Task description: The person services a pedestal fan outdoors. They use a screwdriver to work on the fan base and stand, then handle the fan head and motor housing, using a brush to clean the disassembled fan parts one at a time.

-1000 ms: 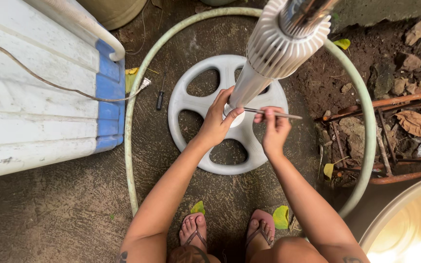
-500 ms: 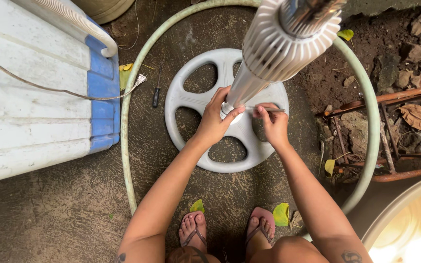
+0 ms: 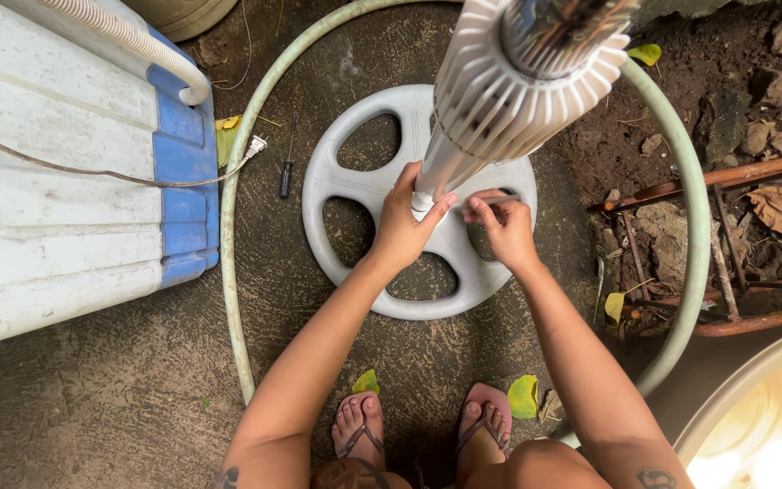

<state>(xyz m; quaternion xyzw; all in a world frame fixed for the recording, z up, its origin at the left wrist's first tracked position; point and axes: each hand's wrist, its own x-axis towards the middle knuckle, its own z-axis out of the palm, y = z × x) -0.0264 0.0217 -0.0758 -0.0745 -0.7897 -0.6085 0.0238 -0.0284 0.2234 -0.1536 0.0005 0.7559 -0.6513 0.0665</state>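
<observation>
Left hand (image 3: 402,226) grips the fan pole (image 3: 441,172) at its round base (image 3: 355,186); right hand (image 3: 504,226) pinches a thin tool (image 3: 498,197) beside it.

White fan pole (image 3: 441,172) stands upright on its round spoked base (image 3: 364,195) — concrete below.

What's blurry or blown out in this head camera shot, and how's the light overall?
Head view: the ribbed white fan housing nearest the lens is soft; the tub at bottom right glares out; both hands, left hand and right hand, and the round base are sharp in even, soft-shadowed daylight.
</observation>
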